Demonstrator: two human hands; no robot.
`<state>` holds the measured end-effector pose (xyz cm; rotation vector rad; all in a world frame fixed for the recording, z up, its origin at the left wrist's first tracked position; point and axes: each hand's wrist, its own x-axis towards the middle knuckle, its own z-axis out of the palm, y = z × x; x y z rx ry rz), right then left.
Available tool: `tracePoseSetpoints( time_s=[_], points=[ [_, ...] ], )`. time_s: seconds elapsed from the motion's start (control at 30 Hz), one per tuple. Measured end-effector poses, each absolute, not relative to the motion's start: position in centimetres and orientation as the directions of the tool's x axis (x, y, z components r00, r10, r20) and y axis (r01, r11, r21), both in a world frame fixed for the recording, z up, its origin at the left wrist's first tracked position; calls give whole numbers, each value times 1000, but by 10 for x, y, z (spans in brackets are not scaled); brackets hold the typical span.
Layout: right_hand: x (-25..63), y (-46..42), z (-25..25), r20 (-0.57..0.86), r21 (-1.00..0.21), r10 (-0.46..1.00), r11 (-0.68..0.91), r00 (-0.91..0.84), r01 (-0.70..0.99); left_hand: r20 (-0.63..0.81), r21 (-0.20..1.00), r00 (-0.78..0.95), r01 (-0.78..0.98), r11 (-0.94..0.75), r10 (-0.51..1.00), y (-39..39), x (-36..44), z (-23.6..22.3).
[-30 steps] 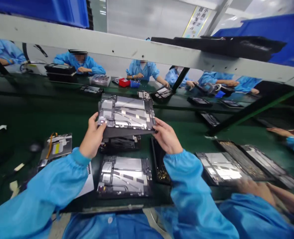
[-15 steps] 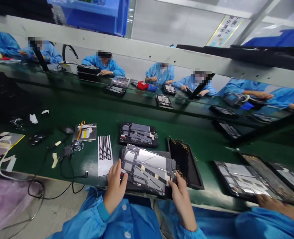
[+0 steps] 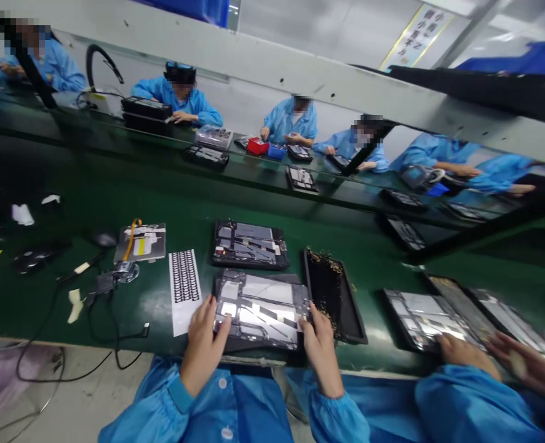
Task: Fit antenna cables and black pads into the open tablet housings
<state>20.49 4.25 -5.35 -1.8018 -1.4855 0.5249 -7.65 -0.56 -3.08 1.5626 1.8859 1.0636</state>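
Note:
An opened tablet [image 3: 263,311] with its grey inner parts and cables showing lies over a dark tray [image 3: 238,346] at the bench's front edge. My left hand [image 3: 206,338] grips its left end, thumb on top. At the right end my right hand [image 3: 319,344] holds it the same way; the fingers beneath are hidden. Just behind is a second opened tablet [image 3: 250,245] in a black tray. Left of my left hand is a white sheet [image 3: 184,314] with rows of black stickers. A black tray with small gold-coloured screws [image 3: 332,295] stands to the right.
Cables with a black adapter [image 3: 105,283], a flat metal part with an orange ribbon [image 3: 155,243] and a mouse [image 3: 104,239] lie left. To the right, a co-worker's hands [image 3: 469,357] are at another opened tablet [image 3: 427,317]. A raised shelf [image 3: 254,178] runs behind; people sit beyond it.
The tablet has turned to lie more level and squarer over the tray, both hands still on its ends. The view has shifted. The co-worker's hands at right have moved apart.

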Motion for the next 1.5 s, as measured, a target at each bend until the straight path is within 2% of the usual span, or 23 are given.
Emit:
tracePoseSetpoints(
  time_s=[0.13, 0.3, 0.4, 0.57, 0.63, 0.7, 0.83, 1.1, 1.27, 1.5],
  points=[
    [197, 41, -46, 137, -679, 961, -86, 241, 729, 191, 772, -290, 634, 39, 938, 12, -88, -23],
    [187, 34, -41, 202, -579, 931, -136, 304, 804, 151, 796, -220, 606, 14, 964, 25, -89, -22],
    [187, 35, -38, 226, -615, 921, -116, 316, 780, 190, 755, -192, 656, -18, 963, 22, -85, -13],
    [192, 42, -29, 273, -740, 930, 40, 245, 672, 213, 732, -155, 679, -53, 965, 12, -76, -2],
    [197, 47, -26, 295, -768, 913, 51, 281, 639, 217, 730, -169, 682, -45, 962, 11, -76, -5],
    [204, 53, -26, 280, -755, 906, 3, 319, 655, 210, 729, -177, 684, -33, 962, 12, -78, -11],
    [211, 62, -32, 184, -685, 940, -86, 286, 723, 196, 734, -175, 679, -26, 965, 14, -81, -18],
    [207, 79, -33, 233, -755, 936, 1, 266, 656, 174, 746, -166, 666, -20, 971, 4, -77, -11],
    [210, 86, -24, 125, -788, 984, 22, 125, 615, 227, 751, -260, 660, 1, 938, 1, -74, -14],
    [224, 50, -18, 106, -659, 983, -43, 150, 751, 164, 779, -201, 627, -2, 966, -1, -68, -16]
  ],
)
